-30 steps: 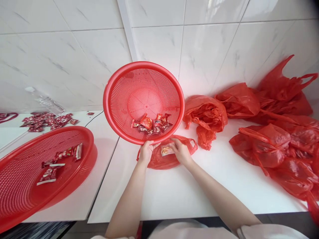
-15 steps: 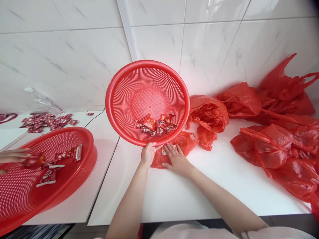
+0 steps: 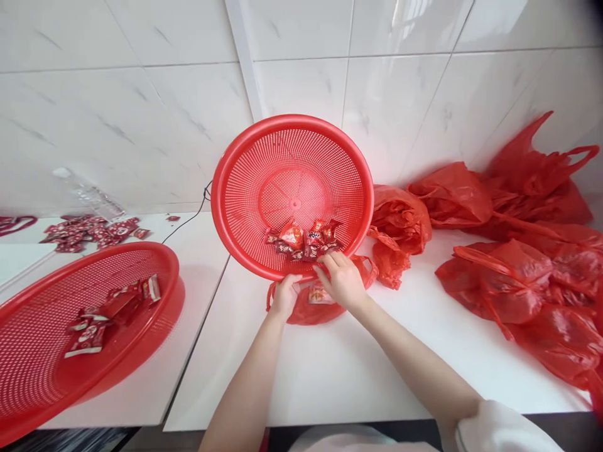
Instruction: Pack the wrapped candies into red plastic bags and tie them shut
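Head view, lower centre of frame: two bare hands at one tilted basket.

1. Left hand (image 3: 286, 297): closed on the lower rim of the central basket (image 3: 294, 194), thumb uppermost.
2. Right hand (image 3: 343, 280): fingers curled over the same rim, among the wrapped packets (image 3: 308, 242); whether one is pinched cannot be told.
3. Step in hand, as judged: picking at the packets in the tipped basket. Next move appears to call for a steady rim and a light pinch on a single wrapper, its neighbours left in place.
4. Central basket: red plastic, round, finely perforated wall, smooth rolled rim, mouth facing the viewer. Packets gathered at its lower inner wall; crimped, glossy film, red and dark maroon.
5. Below the hands: thin red bag (image 3: 311, 315), flattened, with a pale printed packet (image 3: 319, 294) in or on it.
6. Right of frame: crumpled red bags (image 3: 400, 213); bulging red bags (image 3: 504, 263), translucent, creased, handles loose.
7. Lower left: second basket (image 3: 61, 370), same weave of holes, with flat sealed packets (image 3: 89, 334).
8. Left, behind it: heap of small packets (image 3: 94, 233), clear ribbed bottle (image 3: 89, 193) on its side, thin dark cable (image 3: 193, 216).
9. Ground: smooth white table (image 3: 377, 370); glossy, grey-veined tiled wall (image 3: 301, 81).
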{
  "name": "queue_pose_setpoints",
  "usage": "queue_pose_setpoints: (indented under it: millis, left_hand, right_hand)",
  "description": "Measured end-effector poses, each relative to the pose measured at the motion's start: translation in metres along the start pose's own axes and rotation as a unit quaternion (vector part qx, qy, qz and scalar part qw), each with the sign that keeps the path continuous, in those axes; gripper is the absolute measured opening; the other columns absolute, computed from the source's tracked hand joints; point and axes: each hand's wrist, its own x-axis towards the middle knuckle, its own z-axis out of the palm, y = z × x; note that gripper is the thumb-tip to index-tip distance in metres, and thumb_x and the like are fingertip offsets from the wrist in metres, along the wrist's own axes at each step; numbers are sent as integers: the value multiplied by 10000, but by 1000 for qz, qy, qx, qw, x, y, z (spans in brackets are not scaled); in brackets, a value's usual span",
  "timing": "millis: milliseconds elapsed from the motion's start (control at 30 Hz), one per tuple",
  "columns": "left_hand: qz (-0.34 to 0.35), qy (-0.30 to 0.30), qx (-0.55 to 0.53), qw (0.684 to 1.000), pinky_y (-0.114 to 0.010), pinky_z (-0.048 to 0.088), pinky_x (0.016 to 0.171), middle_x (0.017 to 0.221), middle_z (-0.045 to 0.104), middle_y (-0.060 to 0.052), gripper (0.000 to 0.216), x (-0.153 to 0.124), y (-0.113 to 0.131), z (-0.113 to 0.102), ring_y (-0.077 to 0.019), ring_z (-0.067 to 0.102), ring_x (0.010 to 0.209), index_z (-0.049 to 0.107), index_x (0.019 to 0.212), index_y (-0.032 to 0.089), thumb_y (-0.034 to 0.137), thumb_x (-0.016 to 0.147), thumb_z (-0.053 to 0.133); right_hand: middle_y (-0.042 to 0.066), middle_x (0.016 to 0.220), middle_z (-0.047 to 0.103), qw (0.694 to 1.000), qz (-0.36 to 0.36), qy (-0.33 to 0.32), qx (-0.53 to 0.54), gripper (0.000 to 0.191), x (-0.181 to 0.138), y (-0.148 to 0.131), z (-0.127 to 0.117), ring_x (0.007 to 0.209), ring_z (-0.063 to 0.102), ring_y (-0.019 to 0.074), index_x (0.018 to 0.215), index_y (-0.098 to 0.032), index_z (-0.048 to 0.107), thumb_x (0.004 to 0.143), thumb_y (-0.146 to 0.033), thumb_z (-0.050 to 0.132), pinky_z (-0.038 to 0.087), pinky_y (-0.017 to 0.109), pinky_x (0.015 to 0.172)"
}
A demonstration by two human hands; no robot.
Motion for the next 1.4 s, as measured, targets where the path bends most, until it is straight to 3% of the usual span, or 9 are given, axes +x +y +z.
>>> queue_pose_setpoints:
  millis: [167, 400, 533, 667, 767, 1000, 1100, 1233, 1400]
  left_hand:
    - [30, 12, 19, 999, -359, 522, 891, 844, 722, 17, 149, 4, -11, -8, -256, 634, 1049, 678, 722, 241, 148, 607, 659]
    - [30, 39, 15, 999, -341, 546, 799, 829, 732, -14, 155, 9, -4, -19, -248, 664, 944, 708, 732, 208, 157, 598, 647]
    - [8, 34, 9, 999, -440, 537, 846, 861, 738, -68, 211, 12, 0, -19, -295, 670, 962, 713, 782, 139, 182, 590, 635]
    - [8, 34, 8, 999, -460, 519, 896, 898, 741, -80, 218, 13, -1, -17, -299, 667, 997, 702, 803, 128, 186, 601, 643]
    - [8, 35, 6, 999, -462, 516, 911, 935, 738, -89, 274, 13, 1, -17, -308, 655, 1029, 705, 863, 115, 186, 604, 651]
    - [50, 46, 8, 998, -462, 522, 909, 867, 730, -57, 146, 16, 9, -25, -252, 661, 955, 684, 753, 137, 198, 624, 655]
    - [59, 65, 2, 996, -463, 526, 900, 818, 719, -45, 110, 17, 8, -28, -221, 658, 891, 662, 699, 138, 196, 605, 661]
    - [59, 51, -2, 997, -459, 527, 895, 839, 717, -51, 107, 16, 7, -26, -231, 656, 924, 659, 706, 138, 196, 616, 656]
    - [40, 27, 12, 999, -445, 539, 870, 932, 735, -73, 235, 12, 7, -19, -264, 658, 978, 713, 843, 134, 196, 631, 633]
  right_hand:
    - [154, 1356, 541, 996, -41, -66, 44, 534, 23, -4, 18, 1296, 443, 281, 1343, -147, 506, 948, -501, 440, 361, 458, 1075]
    - [81, 1276, 608, 971, -169, -123, 114, 452, 21, 10, 10, 1229, 501, 243, 1288, -249, 575, 896, -473, 563, 405, 437, 1051]
    - [67, 1216, 652, 961, -169, -113, 190, 291, 20, 27, 13, 1184, 555, 228, 1199, -273, 646, 926, -308, 550, 454, 443, 1011]
    - [47, 1155, 691, 953, -112, -74, 271, 255, 18, 33, 12, 1152, 594, 210, 1115, -259, 687, 955, -265, 489, 468, 424, 1017]
    - [62, 1149, 687, 942, 2, -18, 335, 238, 8, 32, 9, 1086, 633, 217, 1120, -243, 666, 930, -298, 534, 505, 397, 963]
    - [31, 951, 672, 816, 210, 48, 536, 268, -32, 35, 33, 849, 669, 176, 997, -229, 533, 815, -366, 672, 569, 315, 743]
    - [49, 1013, 666, 848, 226, 17, 480, 372, -41, 35, 42, 896, 674, 190, 1146, -240, 466, 839, -365, 634, 571, 361, 790]
    - [100, 1172, 616, 963, 154, 41, 217, 333, -46, 33, 37, 1117, 589, 244, 1223, -233, 501, 903, -316, 539, 507, 443, 938]
    - [138, 1271, 569, 994, 7, 102, 27, 334, -30, 34, 16, 1203, 520, 253, 1242, -191, 528, 936, -318, 489, 420, 459, 1032]
